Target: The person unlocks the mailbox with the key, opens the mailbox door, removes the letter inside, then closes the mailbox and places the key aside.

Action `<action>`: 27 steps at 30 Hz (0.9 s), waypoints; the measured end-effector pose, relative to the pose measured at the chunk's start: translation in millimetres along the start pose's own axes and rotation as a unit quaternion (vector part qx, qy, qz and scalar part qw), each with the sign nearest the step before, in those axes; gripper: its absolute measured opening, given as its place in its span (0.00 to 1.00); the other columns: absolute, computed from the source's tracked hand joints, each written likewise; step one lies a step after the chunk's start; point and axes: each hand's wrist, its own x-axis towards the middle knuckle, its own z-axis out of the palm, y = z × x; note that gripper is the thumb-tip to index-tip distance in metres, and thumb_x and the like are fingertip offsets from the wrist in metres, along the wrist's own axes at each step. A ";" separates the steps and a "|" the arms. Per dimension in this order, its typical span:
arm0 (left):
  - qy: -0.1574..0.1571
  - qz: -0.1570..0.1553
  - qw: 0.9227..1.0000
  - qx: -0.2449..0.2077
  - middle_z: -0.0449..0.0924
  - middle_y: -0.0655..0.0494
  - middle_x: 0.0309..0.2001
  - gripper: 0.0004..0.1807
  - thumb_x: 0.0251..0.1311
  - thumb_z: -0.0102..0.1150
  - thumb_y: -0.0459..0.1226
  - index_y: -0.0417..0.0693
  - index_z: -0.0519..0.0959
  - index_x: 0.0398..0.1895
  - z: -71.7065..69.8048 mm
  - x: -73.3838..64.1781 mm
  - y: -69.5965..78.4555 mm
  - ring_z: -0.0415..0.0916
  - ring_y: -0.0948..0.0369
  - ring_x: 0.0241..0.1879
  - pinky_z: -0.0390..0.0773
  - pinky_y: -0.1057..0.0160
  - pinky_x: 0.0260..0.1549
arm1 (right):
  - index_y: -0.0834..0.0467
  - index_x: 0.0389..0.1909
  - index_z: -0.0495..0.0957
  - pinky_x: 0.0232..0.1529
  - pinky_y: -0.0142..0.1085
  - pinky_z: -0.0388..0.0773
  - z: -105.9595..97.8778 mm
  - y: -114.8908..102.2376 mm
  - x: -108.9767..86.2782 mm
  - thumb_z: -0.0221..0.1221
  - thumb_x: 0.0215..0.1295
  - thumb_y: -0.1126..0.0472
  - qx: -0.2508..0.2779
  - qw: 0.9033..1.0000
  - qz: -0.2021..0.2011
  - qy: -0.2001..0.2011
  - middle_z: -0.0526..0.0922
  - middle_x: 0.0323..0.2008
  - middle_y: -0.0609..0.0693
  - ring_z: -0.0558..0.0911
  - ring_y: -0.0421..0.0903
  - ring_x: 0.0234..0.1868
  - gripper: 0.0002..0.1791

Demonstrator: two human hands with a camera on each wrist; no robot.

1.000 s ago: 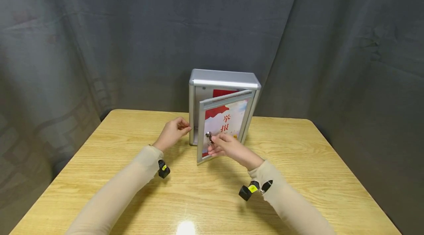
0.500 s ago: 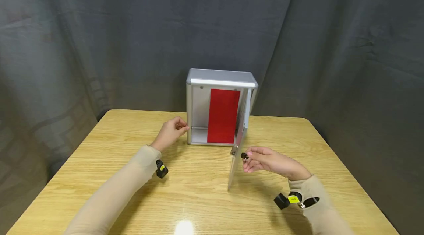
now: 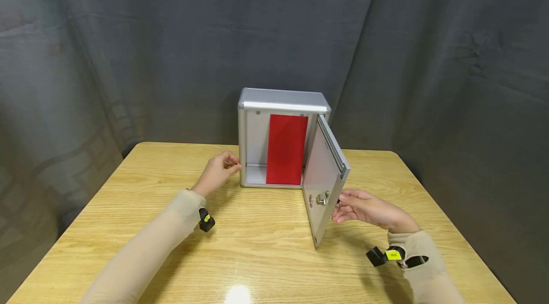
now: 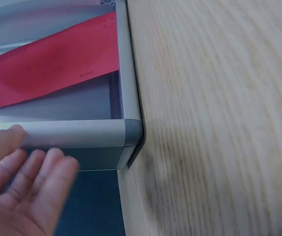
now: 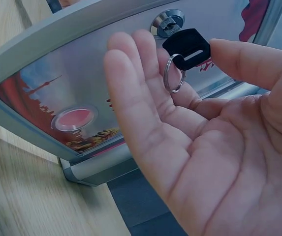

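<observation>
A silver metal box (image 3: 285, 96) stands upright on the table with its hinged door (image 3: 326, 175) swung outward to the right. Inside leans a red envelope-like sheet (image 3: 286, 149). My left hand (image 3: 218, 170) is at the box's left side; in the left wrist view its thumb rests on the front rim, with the other fingers loosely extended beside the side wall. My right hand (image 3: 369, 208) pinches the black head of a key (image 5: 192, 46) between thumb and index finger. The key sits in the door's lock (image 5: 168, 22), and a metal ring (image 5: 170, 73) hangs from it.
The wooden table (image 3: 171, 251) extends around the box. A dark grey curtain (image 3: 193, 56) hangs behind. On the door's inner face is the lock's latch (image 3: 321, 200); its printed front faces right, with a round pink patch (image 5: 74, 119) low down.
The door has swung from slightly ajar to wide open toward the right, uncovering the red sheet. My right hand has moved right with the key and door. My left hand has stayed beside the box.
</observation>
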 end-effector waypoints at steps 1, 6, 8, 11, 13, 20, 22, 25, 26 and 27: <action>-0.009 -0.004 1.000 0.008 0.81 0.49 0.39 0.09 0.65 0.60 0.41 0.44 0.77 0.39 -0.9 -1.7 0.6 0.78 0.55 0.36 0.79 0.64 0.31 | 0.58 0.57 0.70 0.54 0.35 0.79 -0.6 0.3 0.4 0.32 0.79 0.66 -0.001 1.000 -0.001 -0.002 0.82 0.46 0.50 0.82 0.41 0.49 0.18; -0.127 -0.047 0.990 0.030 0.80 0.46 0.30 0.09 0.65 0.58 0.37 0.37 0.79 0.37 -0.3 -10.3 13.0 0.77 0.57 0.26 0.78 0.66 0.25 | 0.59 0.58 0.69 0.55 0.35 0.79 -2.9 -0.4 2.0 0.31 0.79 0.67 -0.007 1.000 -0.001 -0.013 0.82 0.47 0.51 0.82 0.41 0.49 0.19; -0.189 -0.047 0.981 0.020 0.80 0.46 0.28 0.09 0.65 0.57 0.35 0.36 0.80 0.38 3.7 -11.9 22.3 0.76 0.58 0.26 0.78 0.66 0.26 | 0.59 0.57 0.69 0.55 0.36 0.79 -2.9 -1.3 2.3 0.32 0.79 0.66 -0.008 1.000 0.001 -0.014 0.82 0.46 0.51 0.82 0.41 0.49 0.19; -0.235 -0.020 0.972 0.013 0.81 0.47 0.33 0.12 0.65 0.57 0.36 0.36 0.81 0.44 12.7 -11.5 41.4 0.79 0.57 0.32 0.81 0.64 0.32 | 0.60 0.57 0.69 0.55 0.36 0.79 -3.0 -1.8 2.3 0.33 0.79 0.66 -0.009 1.000 0.004 -0.014 0.82 0.46 0.50 0.82 0.41 0.49 0.18; -0.217 0.005 0.976 0.014 0.82 0.46 0.43 0.16 0.66 0.57 0.37 0.35 0.78 0.51 20.4 -7.5 55.0 0.80 0.54 0.41 0.82 0.61 0.40 | 0.60 0.57 0.69 0.55 0.35 0.79 -3.3 -2.2 2.4 0.33 0.79 0.66 -0.009 1.000 0.005 -0.013 0.82 0.46 0.50 0.82 0.41 0.49 0.17; -0.062 0.029 0.995 0.079 0.63 0.38 0.68 0.34 0.67 0.55 0.37 0.33 0.55 0.72 47.1 22.7 86.2 0.64 0.47 0.67 0.68 0.52 0.65 | 0.61 0.56 0.70 0.55 0.35 0.79 -5.2 -1.9 4.0 0.32 0.79 0.67 -0.008 1.000 -0.001 -0.015 0.82 0.46 0.51 0.82 0.42 0.49 0.18; -0.032 0.023 0.996 0.078 0.59 0.37 0.69 0.35 0.68 0.53 0.36 0.34 0.51 0.73 53.8 31.1 87.1 0.61 0.46 0.68 0.67 0.51 0.66 | 0.61 0.56 0.70 0.55 0.35 0.79 -4.5 -1.5 5.1 0.32 0.79 0.67 -0.010 1.000 0.000 -0.014 0.82 0.46 0.51 0.82 0.42 0.49 0.18; 0.017 0.016 0.999 0.047 0.60 0.36 0.67 0.34 0.68 0.52 0.33 0.35 0.51 0.73 63.0 43.8 82.5 0.64 0.46 0.65 0.72 0.52 0.62 | 0.61 0.56 0.70 0.55 0.35 0.79 -3.6 -1.2 7.0 0.33 0.79 0.66 -0.016 1.000 0.000 -0.012 0.82 0.46 0.50 0.82 0.42 0.49 0.18; 0.032 0.013 0.999 0.038 0.62 0.35 0.65 0.33 0.68 0.51 0.32 0.35 0.52 0.72 65.4 47.4 80.5 0.66 0.46 0.64 0.74 0.52 0.60 | 0.61 0.56 0.70 0.55 0.35 0.79 -3.5 -1.0 7.7 0.33 0.79 0.66 -0.016 1.000 0.001 -0.012 0.82 0.46 0.50 0.82 0.42 0.49 0.18; 0.045 0.010 0.999 0.026 0.64 0.35 0.63 0.32 0.68 0.51 0.32 0.35 0.53 0.71 67.3 50.4 78.7 0.68 0.47 0.61 0.76 0.53 0.57 | 0.61 0.56 0.70 0.55 0.35 0.79 -3.5 -0.8 8.4 0.33 0.79 0.66 -0.017 1.000 0.001 -0.012 0.81 0.46 0.50 0.82 0.41 0.49 0.18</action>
